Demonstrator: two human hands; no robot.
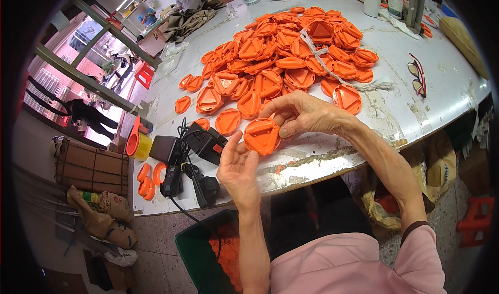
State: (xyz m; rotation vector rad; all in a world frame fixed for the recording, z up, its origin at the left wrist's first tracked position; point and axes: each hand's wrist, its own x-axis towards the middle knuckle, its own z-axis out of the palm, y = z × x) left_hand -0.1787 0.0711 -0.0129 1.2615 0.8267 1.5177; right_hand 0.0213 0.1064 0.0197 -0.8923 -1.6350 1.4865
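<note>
Near the table's front edge, a round orange plastic disc (262, 136) with a raised triangle on its face is held between my two hands. My right hand (306, 116) pinches its upper right rim between thumb and fingers. Against the lower left rim press the thumb and fingertips of my left hand (240, 169). Just beyond lies a big heap of similar orange discs (280, 50), with a whitish strip of cloth (322, 60) draped over it. A few loose discs, one of them a flat orange disc (227, 121), lie at the heap's near side.
Black power adapters with cables (200, 143) lie left of my hands, beside orange rings (159, 173) and a yellow-orange container (139, 141). Glasses (417, 76) rest at the right. A green bin (195, 247) with orange pieces stands below; a sack (436, 164) sits under the table's right side.
</note>
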